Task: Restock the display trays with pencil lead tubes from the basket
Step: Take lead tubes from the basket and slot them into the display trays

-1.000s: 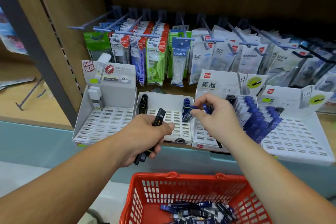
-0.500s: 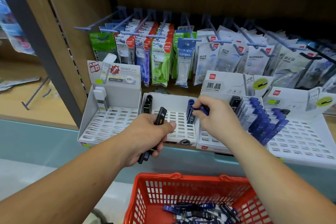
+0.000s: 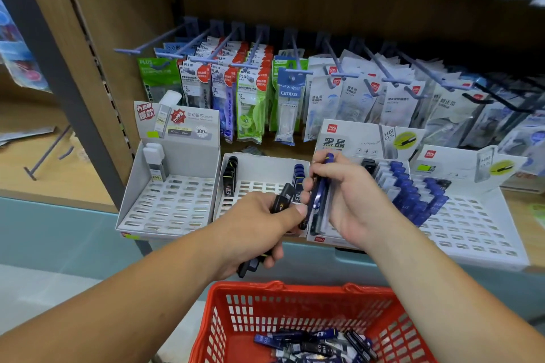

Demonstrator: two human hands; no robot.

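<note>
A bundle of black lead tubes (image 3: 283,200) is gripped in the curled left hand (image 3: 256,227), probably as a ready supply, so the red basket (image 3: 230,312) below need not be reached into each time. Several blue tubes (image 3: 320,194) are pinched upright between thumb and fingers of the right hand (image 3: 354,206), just in front of the middle tray (image 3: 265,168). Both forearms (image 3: 147,289) are stretched forward, the hands nearly touching. Further loose tubes (image 3: 309,342) lie in the basket

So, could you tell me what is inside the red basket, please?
A loose heap of blue and black pencil lead tubes lies on the floor of the red basket. The frame's lower edge cuts it off, so anything underneath cannot be seen.
</note>
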